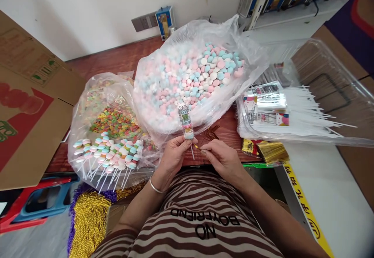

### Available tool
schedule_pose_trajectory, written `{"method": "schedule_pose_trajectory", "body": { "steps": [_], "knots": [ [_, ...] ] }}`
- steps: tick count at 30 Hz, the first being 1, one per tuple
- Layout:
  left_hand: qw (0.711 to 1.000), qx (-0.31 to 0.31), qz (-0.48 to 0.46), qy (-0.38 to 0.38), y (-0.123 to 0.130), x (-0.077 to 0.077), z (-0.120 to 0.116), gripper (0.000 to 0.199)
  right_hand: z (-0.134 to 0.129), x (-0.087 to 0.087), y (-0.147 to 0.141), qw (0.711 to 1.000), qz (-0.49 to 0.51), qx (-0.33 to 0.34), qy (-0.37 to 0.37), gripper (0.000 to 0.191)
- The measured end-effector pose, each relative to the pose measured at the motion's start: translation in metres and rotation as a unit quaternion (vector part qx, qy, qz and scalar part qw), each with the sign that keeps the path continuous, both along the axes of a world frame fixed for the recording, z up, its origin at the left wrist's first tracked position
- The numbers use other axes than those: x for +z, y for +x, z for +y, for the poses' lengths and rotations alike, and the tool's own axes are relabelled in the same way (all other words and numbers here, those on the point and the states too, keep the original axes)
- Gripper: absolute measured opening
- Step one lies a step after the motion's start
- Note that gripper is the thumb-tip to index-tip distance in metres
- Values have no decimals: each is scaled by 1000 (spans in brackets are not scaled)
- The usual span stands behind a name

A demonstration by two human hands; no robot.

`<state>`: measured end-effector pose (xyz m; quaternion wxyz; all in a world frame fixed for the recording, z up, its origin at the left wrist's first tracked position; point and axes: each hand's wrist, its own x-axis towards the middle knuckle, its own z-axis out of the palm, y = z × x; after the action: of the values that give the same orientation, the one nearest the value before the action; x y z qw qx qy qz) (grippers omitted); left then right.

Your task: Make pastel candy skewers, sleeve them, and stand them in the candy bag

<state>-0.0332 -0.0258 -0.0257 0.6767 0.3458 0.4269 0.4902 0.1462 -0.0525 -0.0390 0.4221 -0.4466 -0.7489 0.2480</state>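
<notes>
My left hand (172, 156) pinches the lower end of a marshmallow lollipop (185, 121) in a printed clear wrapper, held upright with its white stick pointing down. Close by on the right, my right hand (223, 158) has thumb and finger closed on a thin gold twist tie (196, 146) at the neck of the wrapper. Whether the tie goes all the way round the stick I cannot tell. Behind the hands lies a big clear bag of pink, blue and white marshmallows (214, 69). Several unwrapped marshmallow sticks (109, 151) rest on a second bag at the left.
Colourful ring-shaped gummies (117, 123) fill the left bag. A clear plastic tray (248, 131) at right holds white sticks (304, 108) and printed wrappers (271, 96). Gold twist ties (273, 152) lie at the table edge. A cardboard box (32, 94) stands at left.
</notes>
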Motion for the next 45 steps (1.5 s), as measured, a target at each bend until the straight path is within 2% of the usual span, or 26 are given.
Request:
{"method": "schedule_pose_trajectory", "body": {
  "steps": [2,4,7,9,11,16,19,22,26,30,34,38,42,45],
  "knots": [
    [1000,2,10,6,-1,-3,1,27,-3,1,3,999,35,7,-38,17],
    [998,13,50,23,-4,-6,6,27,-6,5,5,996,64,-35,-43,18],
    [974,17,209,90,-6,-8,12,19,-11,12,2,985,138,-92,-40,18],
    [929,8,329,169,-3,-8,13,13,-11,12,-9,978,182,-76,-68,19],
    [882,-3,405,242,2,-6,10,20,-8,7,-24,970,203,-68,-114,21],
    [786,-7,520,333,12,-8,1,24,9,-17,-46,943,231,-146,-189,26],
    [729,33,564,386,12,-14,0,20,13,-22,-45,931,253,-157,-213,28],
    [688,81,578,431,12,-21,1,14,15,-22,-43,918,272,-157,-240,29],
    [639,100,590,483,11,-25,2,23,16,-22,-44,905,297,-156,-262,30],
    [619,96,603,493,9,-27,3,24,17,-21,-46,902,306,-153,-262,29],
    [629,112,591,492,8,-29,4,22,17,-22,-47,902,306,-151,-263,27],
    [632,126,563,518,6,-34,5,39,18,-28,-48,895,323,-150,-270,29],
    [605,83,572,548,0,-39,5,47,20,-32,-46,896,323,-147,-267,32],
    [611,70,561,555,-3,-43,5,48,20,-28,-45,899,314,-150,-267,32]
  ]
}}
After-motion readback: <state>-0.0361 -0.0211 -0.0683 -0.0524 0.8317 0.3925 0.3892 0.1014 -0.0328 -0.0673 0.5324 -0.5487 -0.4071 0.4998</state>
